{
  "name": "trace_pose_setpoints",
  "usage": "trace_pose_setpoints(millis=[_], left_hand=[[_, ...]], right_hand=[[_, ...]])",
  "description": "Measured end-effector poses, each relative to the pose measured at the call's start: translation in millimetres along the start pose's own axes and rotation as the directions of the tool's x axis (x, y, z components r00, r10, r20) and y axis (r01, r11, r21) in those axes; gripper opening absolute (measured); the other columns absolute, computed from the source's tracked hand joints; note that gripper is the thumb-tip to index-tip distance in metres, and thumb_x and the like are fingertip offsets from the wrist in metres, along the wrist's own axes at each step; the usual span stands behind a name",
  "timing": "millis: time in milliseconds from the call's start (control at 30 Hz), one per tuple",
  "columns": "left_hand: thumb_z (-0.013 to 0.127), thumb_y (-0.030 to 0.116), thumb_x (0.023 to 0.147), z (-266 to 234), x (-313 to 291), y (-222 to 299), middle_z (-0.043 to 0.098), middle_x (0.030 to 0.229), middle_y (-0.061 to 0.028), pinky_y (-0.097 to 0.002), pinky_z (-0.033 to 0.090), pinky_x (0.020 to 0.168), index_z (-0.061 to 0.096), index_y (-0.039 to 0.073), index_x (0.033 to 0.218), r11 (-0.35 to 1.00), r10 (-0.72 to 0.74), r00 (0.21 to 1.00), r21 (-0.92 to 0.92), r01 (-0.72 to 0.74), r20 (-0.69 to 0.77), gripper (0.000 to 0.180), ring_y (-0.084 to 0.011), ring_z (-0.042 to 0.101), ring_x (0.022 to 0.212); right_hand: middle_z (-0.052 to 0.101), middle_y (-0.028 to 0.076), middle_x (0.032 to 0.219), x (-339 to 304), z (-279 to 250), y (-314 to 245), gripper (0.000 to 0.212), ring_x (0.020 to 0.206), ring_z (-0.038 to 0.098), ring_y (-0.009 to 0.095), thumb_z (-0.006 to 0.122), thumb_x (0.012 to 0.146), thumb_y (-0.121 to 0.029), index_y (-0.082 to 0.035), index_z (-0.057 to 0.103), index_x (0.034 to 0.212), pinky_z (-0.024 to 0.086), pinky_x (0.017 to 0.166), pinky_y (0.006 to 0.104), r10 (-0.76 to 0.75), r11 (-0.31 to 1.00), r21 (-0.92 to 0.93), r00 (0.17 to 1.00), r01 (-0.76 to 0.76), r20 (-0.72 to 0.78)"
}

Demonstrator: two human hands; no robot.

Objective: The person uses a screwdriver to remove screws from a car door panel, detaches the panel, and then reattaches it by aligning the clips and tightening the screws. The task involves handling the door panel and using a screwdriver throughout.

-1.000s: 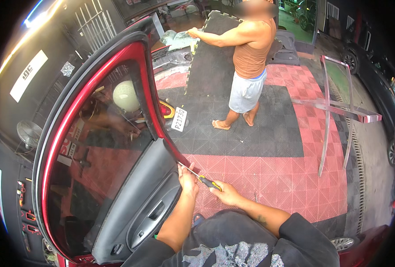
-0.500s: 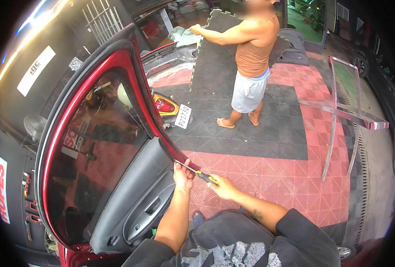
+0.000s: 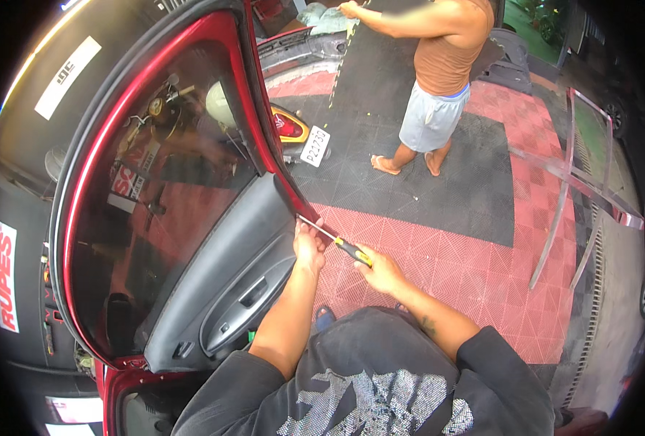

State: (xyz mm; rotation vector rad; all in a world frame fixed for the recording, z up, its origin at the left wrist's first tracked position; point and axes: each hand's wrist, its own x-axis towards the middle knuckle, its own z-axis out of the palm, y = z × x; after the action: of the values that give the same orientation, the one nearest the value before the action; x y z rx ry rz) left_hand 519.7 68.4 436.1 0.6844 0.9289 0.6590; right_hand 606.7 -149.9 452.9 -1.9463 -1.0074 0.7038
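Note:
My right hand is closed round the black-and-yellow handle of a screwdriver. Its thin metal shaft points up and left to the edge of an open red car door. At that edge my left hand has its fingers bent around the shaft near the tip; the tip's exact contact is hard to make out. Beside my left forearm runs the door's grey inner panel, with a handle recess and switches. Dark window glass fills the upper part of the door.
Another person stands ahead, one arm stretched toward a dark interlocking mat. The tail of a motorcycle shows past the door. A metal frame stands at the right on red and black floor tiles.
The view has tilted, so the surroundings sit higher and further right. Both hands stay at the door edge with the screwdriver, its shaft now sloping down more steeply to the right.

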Motion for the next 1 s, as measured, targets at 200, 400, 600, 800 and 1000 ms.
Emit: trace_pose_setpoints(millis=[200,400,600,800,1000], left_hand=[[0.028,0.028,0.116,1,-9,3,0.072,0.127,-0.0155,-0.0220,0.033,0.046,0.024,0.026,0.167,1.000,-0.003,1.000,-0.013,0.002,-0.028,0.052,-0.0052,0.032,0.051],[0.028,0.028,0.115,-5,1,-1,0.069,0.131,-0.0169,-0.0224,0.034,0.047,0.022,0.027,0.167,1.000,-0.006,1.000,-0.028,0.005,-0.006,0.052,-0.0056,0.033,0.052],[0.028,0.029,0.115,-4,2,-1,0.069,0.132,-0.0164,-0.0225,0.035,0.047,0.022,0.027,0.168,0.999,-0.040,0.999,-0.036,0.040,-0.006,0.053,-0.0054,0.034,0.053],[0.031,0.027,0.115,-9,2,-1,0.068,0.134,-0.0155,-0.0213,0.035,0.048,0.022,0.026,0.167,0.999,-0.018,1.000,-0.046,0.018,0.006,0.053,-0.0049,0.035,0.053],[0.031,0.023,0.114,-11,2,-4,0.068,0.132,-0.0122,-0.0216,0.035,0.048,0.022,0.024,0.168,0.998,-0.011,0.999,-0.061,0.014,0.047,0.054,-0.0055,0.036,0.054]], right_hand=[[0.074,0.023,0.095,-4,7,3,0.056,0.090,0.073,0.044,0.067,0.098,-0.030,-0.020,0.053,0.151,0.057,0.080,0.0541,-0.026,0.999,-0.029,0.999,0.025,-0.031],[0.073,0.022,0.092,-9,2,-3,0.057,0.088,0.073,0.042,0.069,0.098,-0.028,-0.019,0.053,0.152,0.057,0.078,0.0498,-0.023,1.000,-0.006,0.999,0.023,-0.044],[0.072,0.022,0.086,-13,-3,-6,0.054,0.080,0.072,0.043,0.065,0.100,-0.030,-0.018,0.053,0.152,0.056,0.072,0.0533,-0.018,0.999,-0.032,0.999,0.018,-0.027],[0.071,0.021,0.081,-16,2,-9,0.055,0.076,0.072,0.043,0.065,0.100,-0.032,-0.019,0.053,0.152,0.055,0.071,0.0536,-0.032,0.997,-0.066,0.998,0.028,-0.060],[0.073,0.021,0.088,-21,5,-15,0.056,0.083,0.073,0.040,0.068,0.099,-0.033,-0.017,0.054,0.151,0.057,0.077,0.0503,0.030,0.997,-0.077,0.999,-0.033,-0.040]])
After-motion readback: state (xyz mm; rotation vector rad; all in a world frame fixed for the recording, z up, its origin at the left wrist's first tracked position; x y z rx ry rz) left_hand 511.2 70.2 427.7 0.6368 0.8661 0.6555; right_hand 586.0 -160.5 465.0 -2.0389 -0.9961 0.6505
